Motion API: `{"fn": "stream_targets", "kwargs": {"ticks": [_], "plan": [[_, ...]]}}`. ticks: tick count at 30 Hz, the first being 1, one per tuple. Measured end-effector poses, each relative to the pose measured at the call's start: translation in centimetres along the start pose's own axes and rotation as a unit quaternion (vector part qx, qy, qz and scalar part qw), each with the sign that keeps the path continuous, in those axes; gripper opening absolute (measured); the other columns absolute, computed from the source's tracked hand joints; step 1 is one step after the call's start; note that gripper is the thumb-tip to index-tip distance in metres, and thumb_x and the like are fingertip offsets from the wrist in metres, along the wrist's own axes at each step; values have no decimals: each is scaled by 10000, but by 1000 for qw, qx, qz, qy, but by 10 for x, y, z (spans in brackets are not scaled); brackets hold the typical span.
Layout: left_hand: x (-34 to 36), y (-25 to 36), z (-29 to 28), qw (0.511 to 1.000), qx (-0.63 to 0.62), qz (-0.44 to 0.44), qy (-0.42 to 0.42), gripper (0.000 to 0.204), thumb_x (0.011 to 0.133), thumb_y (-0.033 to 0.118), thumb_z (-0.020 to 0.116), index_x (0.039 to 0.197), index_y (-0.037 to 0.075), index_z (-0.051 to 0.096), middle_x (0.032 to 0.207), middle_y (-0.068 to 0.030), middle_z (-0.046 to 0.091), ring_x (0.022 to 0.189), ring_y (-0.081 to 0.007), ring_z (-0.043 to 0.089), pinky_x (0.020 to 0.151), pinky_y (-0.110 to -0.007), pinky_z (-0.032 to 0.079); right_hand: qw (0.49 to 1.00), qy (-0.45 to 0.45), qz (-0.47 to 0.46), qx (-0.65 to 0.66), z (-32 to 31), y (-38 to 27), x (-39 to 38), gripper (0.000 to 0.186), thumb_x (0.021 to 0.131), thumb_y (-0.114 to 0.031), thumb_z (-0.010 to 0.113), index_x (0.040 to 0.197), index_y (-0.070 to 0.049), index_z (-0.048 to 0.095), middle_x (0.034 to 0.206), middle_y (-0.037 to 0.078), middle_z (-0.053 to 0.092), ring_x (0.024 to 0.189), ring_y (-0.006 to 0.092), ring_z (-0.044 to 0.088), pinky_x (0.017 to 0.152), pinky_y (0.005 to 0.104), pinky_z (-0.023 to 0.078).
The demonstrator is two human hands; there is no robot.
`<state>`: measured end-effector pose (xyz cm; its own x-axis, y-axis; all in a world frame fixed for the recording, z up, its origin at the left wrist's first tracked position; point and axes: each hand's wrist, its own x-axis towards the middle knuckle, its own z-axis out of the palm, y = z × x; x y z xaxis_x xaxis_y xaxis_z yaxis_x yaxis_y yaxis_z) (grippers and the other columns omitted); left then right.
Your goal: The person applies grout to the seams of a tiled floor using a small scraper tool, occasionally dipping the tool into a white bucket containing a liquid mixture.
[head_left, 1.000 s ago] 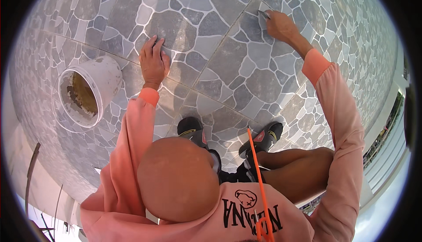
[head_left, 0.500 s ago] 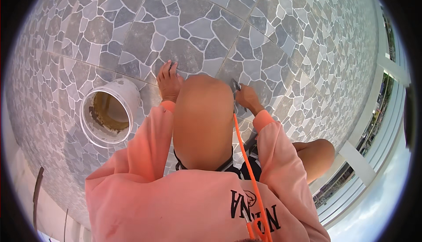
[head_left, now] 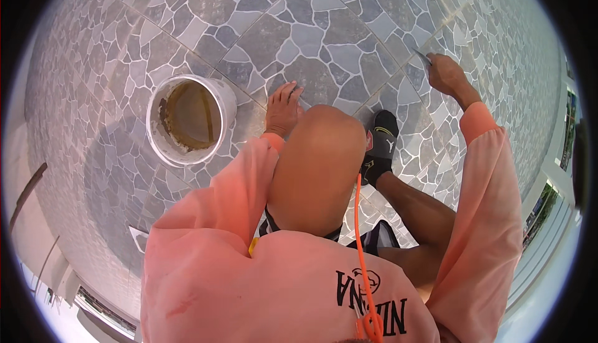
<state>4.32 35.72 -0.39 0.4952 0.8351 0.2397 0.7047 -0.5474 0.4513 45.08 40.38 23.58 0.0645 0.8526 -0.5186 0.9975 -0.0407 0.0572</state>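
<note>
My right hand is reached out to the right over the tiled floor, closed around a thin-bladed putty knife. Only the narrow grey blade shows, slanting out past my fingers near a tile joint; the grip is hidden in my palm. Left of my raised knee, my left hand rests on the floor with its fingers stretched out, holding nothing. To its left stands a white bucket with murky yellow-brown contents and crusted residue on its inner wall.
My foot in a dark shoe is planted right of the knee. An orange cord hangs down my front. A small white-edged item lies at the lower left. A pale railing runs along the right side.
My right hand has swung away from beside the knee, out to the far right, with the putty knife. The view has shifted, and my left hand stays on the floor beside the knee.
</note>
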Motion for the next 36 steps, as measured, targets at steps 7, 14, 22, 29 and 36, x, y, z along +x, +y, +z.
{"fn": "stream_targets", "kwargs": {"ticks": [7,14,22,29,36], "plan": [[1,7,-16,996,-92,-6,-21,536,772,140,685,1287,152,538,1384,-61,481,1326,-274,430,1081,-440,370,992,-14,-126,-7,-17,-72,75,306,881,-126,562,1135,37,614,969,296,662,958,469,630,838,522,495],[-5,11,-51,976,-216,-34,18,441,825,130,670,1255,118,569,1365,-99,499,1313,-313,437,1079,-442,388,956,12,-293,19,-17,-170,108,201,890,-99,557,1039,23,612,963,278,651,945,482,594,821,531,462],[-113,55,-183,849,-302,-423,97,167,929,85,568,1038,-6,656,931,-136,670,849,-210,683,740,-329,537,954,13,-299,5,-45,-177,128,261,896,-117,573,1118,8,627,1015,266,665,1003,459,606,858,509,474],[-81,32,-315,915,42,-297,268,262,887,119,625,1132,28,630,1009,-106,636,892,-242,588,753,-334,491,975,17,-219,-38,-42,-144,162,253,899,-165,578,1051,29,638,1038,278,660,1015,456,615,866,503,480],[-8,-18,-317,879,-15,-430,203,423,895,220,686,1209,-46,587,892,-83,651,806,-132,616,683,-300,502,967,-29,-252,-20,-31,-174,162,200,866,-123,572,973,26,651,995,287,660,977,467,617,843,503,482]]}}
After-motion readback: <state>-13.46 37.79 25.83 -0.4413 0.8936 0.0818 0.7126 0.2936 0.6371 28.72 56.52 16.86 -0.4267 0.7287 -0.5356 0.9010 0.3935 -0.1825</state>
